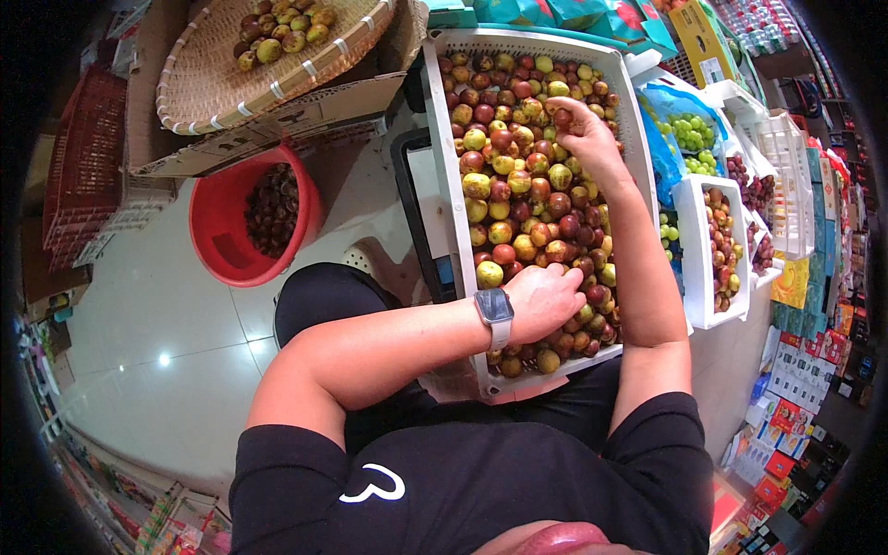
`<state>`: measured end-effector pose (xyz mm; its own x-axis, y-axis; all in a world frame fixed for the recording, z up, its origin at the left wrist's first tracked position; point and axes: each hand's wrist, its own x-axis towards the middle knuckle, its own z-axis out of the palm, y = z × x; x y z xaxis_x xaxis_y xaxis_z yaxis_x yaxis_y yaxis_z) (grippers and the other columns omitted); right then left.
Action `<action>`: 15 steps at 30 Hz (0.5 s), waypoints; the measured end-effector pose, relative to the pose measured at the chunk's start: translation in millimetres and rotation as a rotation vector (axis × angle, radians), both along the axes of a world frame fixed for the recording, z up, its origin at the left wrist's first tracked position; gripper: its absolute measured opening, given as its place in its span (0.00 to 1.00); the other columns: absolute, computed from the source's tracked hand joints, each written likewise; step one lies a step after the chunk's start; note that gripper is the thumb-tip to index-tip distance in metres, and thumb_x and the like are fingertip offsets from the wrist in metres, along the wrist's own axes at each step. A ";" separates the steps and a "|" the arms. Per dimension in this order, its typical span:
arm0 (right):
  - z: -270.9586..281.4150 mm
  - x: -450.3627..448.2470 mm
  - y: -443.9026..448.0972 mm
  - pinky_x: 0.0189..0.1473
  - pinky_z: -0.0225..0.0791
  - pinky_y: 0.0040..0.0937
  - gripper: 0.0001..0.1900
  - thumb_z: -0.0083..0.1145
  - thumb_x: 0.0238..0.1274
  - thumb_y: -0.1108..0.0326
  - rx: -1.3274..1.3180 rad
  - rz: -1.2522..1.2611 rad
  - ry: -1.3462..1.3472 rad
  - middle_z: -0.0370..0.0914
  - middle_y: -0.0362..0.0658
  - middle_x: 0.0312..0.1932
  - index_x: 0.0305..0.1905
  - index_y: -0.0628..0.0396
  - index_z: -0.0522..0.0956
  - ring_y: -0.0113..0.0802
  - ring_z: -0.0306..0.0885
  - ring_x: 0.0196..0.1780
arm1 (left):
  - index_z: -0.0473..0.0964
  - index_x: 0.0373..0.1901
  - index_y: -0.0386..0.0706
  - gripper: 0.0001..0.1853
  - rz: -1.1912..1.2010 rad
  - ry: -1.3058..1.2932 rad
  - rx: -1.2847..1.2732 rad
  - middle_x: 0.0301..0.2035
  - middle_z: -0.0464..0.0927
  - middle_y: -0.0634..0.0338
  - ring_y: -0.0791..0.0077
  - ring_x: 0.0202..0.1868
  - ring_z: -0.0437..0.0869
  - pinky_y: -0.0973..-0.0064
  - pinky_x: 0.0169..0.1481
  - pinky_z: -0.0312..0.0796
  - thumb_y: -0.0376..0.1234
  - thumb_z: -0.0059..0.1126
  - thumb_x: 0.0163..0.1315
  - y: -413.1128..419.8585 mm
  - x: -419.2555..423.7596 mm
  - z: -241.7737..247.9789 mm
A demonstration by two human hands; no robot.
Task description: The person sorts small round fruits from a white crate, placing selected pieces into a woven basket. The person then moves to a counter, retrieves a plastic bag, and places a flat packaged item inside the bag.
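Observation:
A long white plastic crate [451, 201] full of jujubes [519, 182], yellow-green to red-brown, stands before me. Low in the crate my left hand [544, 300], below a wrist with a smartwatch [493, 308], lies palm down on the fruit with its fingers bent; whether it grips one is hidden. Farther up, near the crate's right side, my right hand [586, 135] holds a red-brown jujube [562, 119] between thumb and fingers, above the others.
Left of the crate, a red bucket [201, 239] with dark fruit stands on the tiled floor. A woven bamboo tray [201, 76] with jujubes rests on a cardboard box [277, 128]. To the right are a white foam box [694, 263] of jujubes and green grapes [692, 132] in blue plastic.

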<state>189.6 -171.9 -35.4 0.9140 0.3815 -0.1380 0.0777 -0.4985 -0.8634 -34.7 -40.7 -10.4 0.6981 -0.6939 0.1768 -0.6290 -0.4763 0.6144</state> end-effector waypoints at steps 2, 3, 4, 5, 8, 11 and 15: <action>8.7 -4.4 -0.8 0.59 0.72 0.26 0.34 0.60 0.60 0.82 0.176 -0.138 0.107 0.78 0.38 0.54 0.71 0.44 0.75 0.24 0.76 0.54 | 0.80 0.34 0.43 0.05 0.008 0.011 -0.002 0.39 0.76 0.54 0.59 0.42 0.83 0.65 0.39 0.81 0.33 0.59 0.59 1.1 -0.1 1.0; 16.0 -6.8 -1.2 0.60 0.73 0.28 0.35 0.61 0.60 0.81 0.231 -0.225 0.175 0.80 0.40 0.55 0.73 0.45 0.73 0.26 0.77 0.57 | 0.80 0.34 0.43 0.05 0.004 0.014 -0.003 0.39 0.75 0.54 0.59 0.42 0.83 0.65 0.39 0.82 0.33 0.59 0.59 0.8 0.3 1.5; 17.3 -7.1 -3.1 0.60 0.74 0.30 0.36 0.62 0.64 0.79 0.281 -0.315 0.205 0.78 0.45 0.57 0.76 0.44 0.69 0.29 0.78 0.58 | 0.80 0.34 0.43 0.05 -0.001 0.017 -0.005 0.39 0.75 0.54 0.59 0.42 0.83 0.65 0.39 0.82 0.33 0.60 0.59 0.8 0.9 1.9; 18.1 -7.3 -5.3 0.61 0.75 0.34 0.35 0.63 0.67 0.76 0.445 -0.362 0.279 0.76 0.48 0.59 0.77 0.46 0.66 0.33 0.79 0.57 | 0.80 0.34 0.43 0.05 -0.008 0.018 -0.002 0.39 0.75 0.54 0.59 0.42 0.83 0.64 0.39 0.82 0.33 0.60 0.59 1.5 1.4 1.9; 14.3 2.6 -29.1 0.62 0.79 0.42 0.31 0.60 0.72 0.77 0.878 -0.428 0.550 0.76 0.53 0.57 0.76 0.49 0.65 0.40 0.80 0.57 | 0.79 0.36 0.42 0.06 -0.050 0.022 0.005 0.39 0.75 0.53 0.58 0.43 0.83 0.64 0.40 0.82 0.32 0.60 0.58 1.5 2.0 2.0; 17.3 3.6 -55.3 0.62 0.81 0.46 0.25 0.58 0.73 0.77 1.118 -0.445 0.657 0.77 0.57 0.58 0.71 0.54 0.69 0.49 0.80 0.60 | 0.78 0.38 0.42 0.07 -0.075 0.040 0.038 0.41 0.75 0.52 0.57 0.45 0.83 0.65 0.42 0.82 0.30 0.60 0.57 2.3 4.7 5.5; 36.6 -7.8 -102.3 0.59 0.81 0.47 0.19 0.52 0.77 0.74 1.206 -0.509 0.611 0.79 0.56 0.57 0.69 0.55 0.71 0.51 0.80 0.60 | 0.78 0.38 0.43 0.07 -0.065 0.054 0.051 0.41 0.75 0.52 0.57 0.45 0.83 0.62 0.42 0.82 0.30 0.59 0.59 1.9 3.5 6.0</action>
<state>181.9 -274.2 1.2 0.9007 0.2024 -0.3845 -0.4111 0.6836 -0.6031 -31.2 -38.7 -4.4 0.6586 -0.7454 0.1031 -0.6262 -0.4670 0.6243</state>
